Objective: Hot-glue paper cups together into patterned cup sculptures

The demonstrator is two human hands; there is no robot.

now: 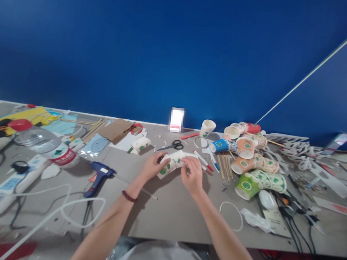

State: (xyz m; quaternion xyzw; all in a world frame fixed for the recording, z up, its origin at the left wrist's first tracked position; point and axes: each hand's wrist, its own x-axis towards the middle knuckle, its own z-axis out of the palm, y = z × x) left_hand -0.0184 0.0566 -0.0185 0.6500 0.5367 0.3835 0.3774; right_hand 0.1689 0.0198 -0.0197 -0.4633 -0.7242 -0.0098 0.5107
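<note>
Both hands are on a curved piece of white paper cup point(171, 164) with green leaf prints, low over the middle of the table. My left hand point(152, 167) grips its left end, thumb on the near side. At the right end, my right hand point(192, 174) holds the edge between bent fingers. Just behind the piece lie dark-handled scissors point(174, 145). To the left is another leaf-printed cup piece point(141, 144). Red and white pens point(203, 161) lie right behind my right hand.
On the left are a blue glue gun point(98, 179), a large plastic bottle point(46, 143) lying tilted and a power strip point(19, 183). Several paper cups point(246, 185) lie at right beside wooden sticks point(225, 167). A lit phone point(177, 120) leans on the blue wall point(180, 57).
</note>
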